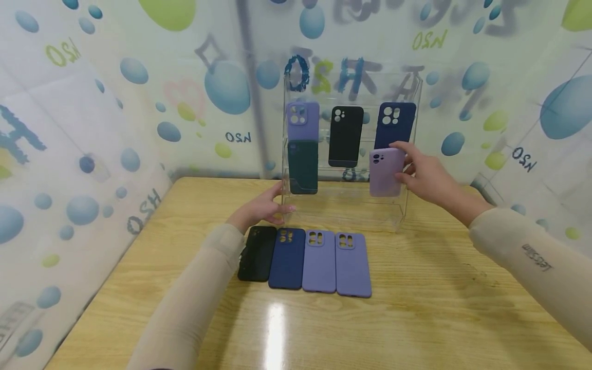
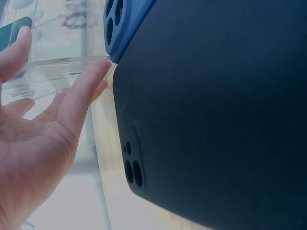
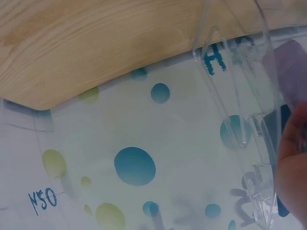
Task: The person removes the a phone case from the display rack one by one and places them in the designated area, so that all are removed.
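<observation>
Right hand (image 1: 423, 172): the lilac case (image 1: 384, 177) is pinched between bent fingers and thumb.
Case position: it is held upright at the right part of the clear stand (image 1: 351, 203), below the upper blue case (image 1: 395, 121).
Left hand (image 1: 264, 205): the fingers are spread and almost straight; the stand's left side is touched.
Table (image 1: 439, 308): four cases (image 1: 307, 262) are laid side by side.

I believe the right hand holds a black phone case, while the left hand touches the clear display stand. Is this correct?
The colour is wrong: the head view shows the right hand holding a pale purple phone case. The left hand does touch the clear display stand.
</observation>
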Tool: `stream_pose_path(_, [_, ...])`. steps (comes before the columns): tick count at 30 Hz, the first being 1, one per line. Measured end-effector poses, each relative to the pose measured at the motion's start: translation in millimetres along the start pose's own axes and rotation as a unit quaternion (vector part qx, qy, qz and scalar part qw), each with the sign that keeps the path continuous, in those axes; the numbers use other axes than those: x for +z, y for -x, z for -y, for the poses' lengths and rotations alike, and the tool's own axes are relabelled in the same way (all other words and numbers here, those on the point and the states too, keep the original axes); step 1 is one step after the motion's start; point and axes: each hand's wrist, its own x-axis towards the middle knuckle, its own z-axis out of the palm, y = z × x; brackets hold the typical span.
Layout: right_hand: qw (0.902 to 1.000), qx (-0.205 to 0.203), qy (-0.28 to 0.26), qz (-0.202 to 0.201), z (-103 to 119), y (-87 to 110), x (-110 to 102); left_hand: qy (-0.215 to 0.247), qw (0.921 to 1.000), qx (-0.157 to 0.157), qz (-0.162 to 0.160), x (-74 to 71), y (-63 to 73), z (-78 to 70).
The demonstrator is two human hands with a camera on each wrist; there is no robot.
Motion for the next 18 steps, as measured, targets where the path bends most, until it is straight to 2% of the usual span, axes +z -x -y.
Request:
stream_pose_path(6, [0.9960,-0.070,0.024,-0.049,-5,1.8,-3,-0.002,1.0000,-0.001,-0.001,1.5,0.4,-1.3])
stream_pose_path(13, [0.9827,-0.150,0.028,-0.105,5,1.1,-20,-0.002,1.0000,-0.001,-0.001,1.0,0.4,-0.4])
stream_pose_path(15, [0.9800,-0.158,0.013,-0.120,11,2.5,-25,-0.004,1.0000,0.000,-0.001,0.7,0.5,-0.1])
stream_pose_path(18, [0.9810,-0.145,-0.024,-0.126,20,5.8,-31,-0.002,1.0000,0.001,0.000,0.5,1.6,0.1])
